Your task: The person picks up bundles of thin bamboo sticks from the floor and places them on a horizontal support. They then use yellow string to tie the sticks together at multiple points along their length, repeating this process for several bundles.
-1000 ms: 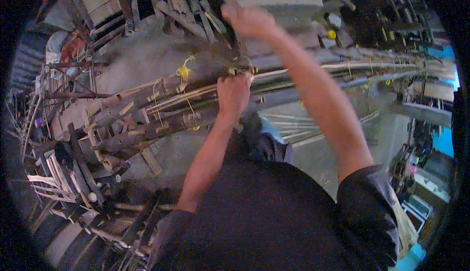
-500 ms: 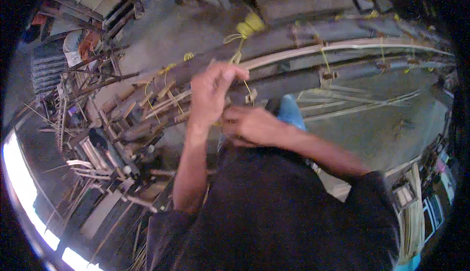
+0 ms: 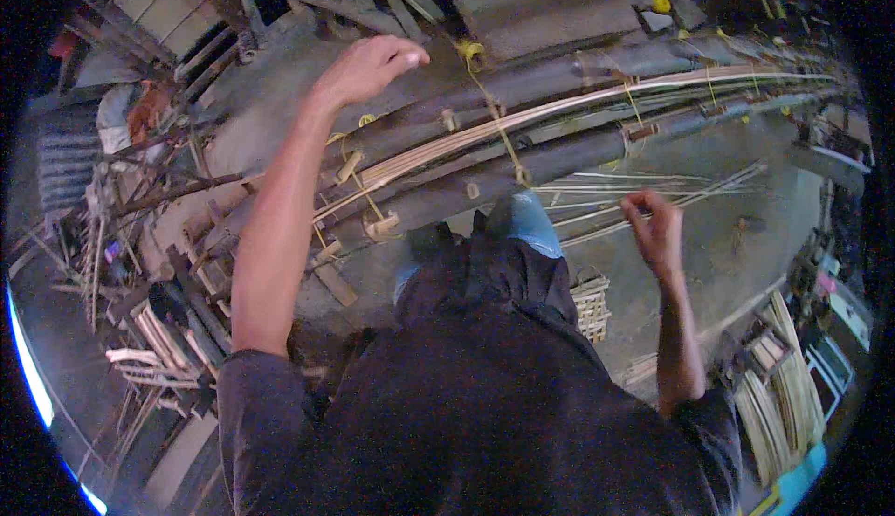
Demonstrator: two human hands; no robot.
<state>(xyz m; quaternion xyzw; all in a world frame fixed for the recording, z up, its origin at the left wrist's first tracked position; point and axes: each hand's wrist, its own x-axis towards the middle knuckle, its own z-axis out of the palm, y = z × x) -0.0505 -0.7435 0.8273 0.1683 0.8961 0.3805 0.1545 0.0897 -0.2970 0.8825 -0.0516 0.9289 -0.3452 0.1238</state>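
Note:
Long dark poles point(image 3: 569, 154) run across in front of me, with a bundle of pale, thin strips point(image 3: 485, 129) lying along them. Yellow cord point(image 3: 503, 134) crosses the poles and strips, leading from a small yellow coil point(image 3: 472, 53) on the far side. My left hand point(image 3: 373, 68) is raised over the far side, left of the coil, its fingers curled together. My right hand point(image 3: 656, 229) hovers on the near right side, thumb and fingers pinched. Anything small inside either hand is too fine to make out. Short wooden pegs point(image 3: 382, 227) sit at the cord ties.
Loose thin strips point(image 3: 643, 201) lie on the floor beyond my right hand. A woven basket point(image 3: 591, 309) stands beside my leg. Stacked wood pieces point(image 3: 158, 339) fill the left, and pale bundled slats point(image 3: 774, 423) lean at the lower right. Timber pieces point(image 3: 345, 3) lie at the far side.
My hands were close together over the poles and have moved apart, the left up and away, the right out to the right. The yellow coil now hangs lower against the far side.

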